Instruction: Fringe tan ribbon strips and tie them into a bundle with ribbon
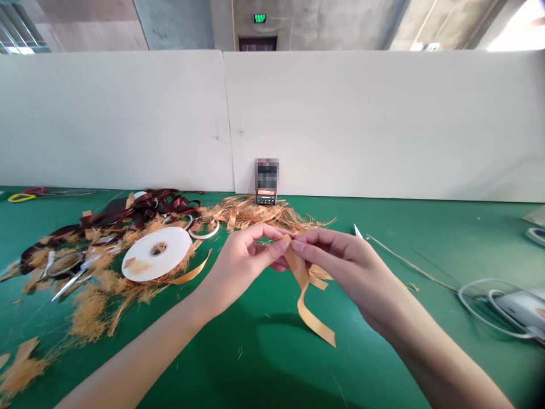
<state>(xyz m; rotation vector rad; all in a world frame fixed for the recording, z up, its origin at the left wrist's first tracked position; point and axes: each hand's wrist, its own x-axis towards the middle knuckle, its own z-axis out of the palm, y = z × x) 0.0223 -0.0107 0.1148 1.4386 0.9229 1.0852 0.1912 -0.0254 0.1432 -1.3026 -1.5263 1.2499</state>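
Note:
A tan ribbon [302,278] hangs from my fingertips, its loose tail curling down toward the green table. My left hand [249,255] pinches the ribbon's upper part between thumb and fingers. Right beside it, my right hand [334,253] grips the same spot, the two thumbs almost touching. The part held inside the fingers is hidden. Behind and below my right hand, another short tan ribbon end [318,281] shows. To the left lies a white ribbon spool [170,250] with tan ribbon [196,272] trailing from it.
A phone [267,182] leans against the white partition [361,125]. Tan strands [255,213], dark brown ribbon [145,207] and frayed fibres [91,307] cover the left and back. Scissors [29,195] lie far left; a pointed metal tip [358,231] and a corded white device [522,309] are right.

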